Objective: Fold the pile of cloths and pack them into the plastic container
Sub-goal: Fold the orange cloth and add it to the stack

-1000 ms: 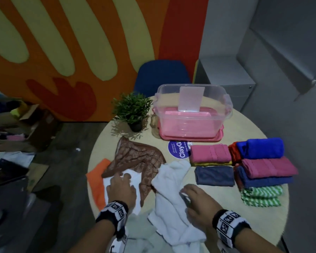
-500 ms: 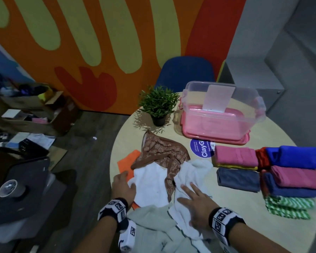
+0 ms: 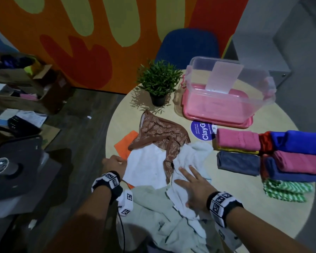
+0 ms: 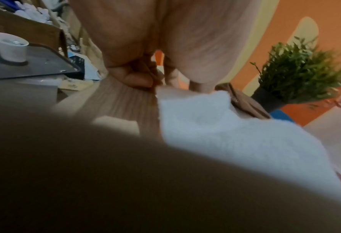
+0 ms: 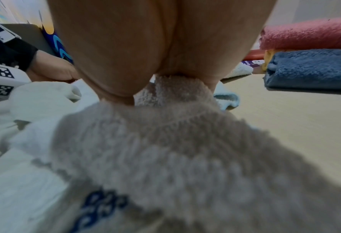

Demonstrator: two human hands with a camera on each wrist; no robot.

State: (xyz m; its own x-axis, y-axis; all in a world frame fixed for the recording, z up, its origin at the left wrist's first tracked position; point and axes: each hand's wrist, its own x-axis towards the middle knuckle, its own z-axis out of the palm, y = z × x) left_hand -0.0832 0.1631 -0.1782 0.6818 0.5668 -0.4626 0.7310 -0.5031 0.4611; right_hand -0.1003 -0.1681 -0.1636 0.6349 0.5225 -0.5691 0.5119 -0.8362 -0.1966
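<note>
1. Head view first: the plastic container (image 3: 228,99) sits at the far side of the round desk (image 3: 235,212) on its pink lid — and no cloth inside it that I can make out, so packing looks not yet begun.
2. Folded cloths (image 3: 274,157) are stacked to the right of the pile: pink, grey, blue, red, green-striped, touching one another. That part seems done.
3. Left to fold, the loose pile: a brown patterned cloth (image 3: 159,132), an orange cloth (image 3: 125,143) under it, a flat white cloth (image 3: 144,168), a fluffy white towel (image 3: 190,161) and pale garments at the near edge.
4. Left hand (image 3: 114,164) pinches the flat white cloth's left edge, fingers (image 4: 139,78) curled on it.
5. Right hand (image 3: 194,187) lies flat on the fluffy towel, fingers spread — pressing, not gripping.
6. My call: roughly halfway through folding, all packing ahead.
</note>
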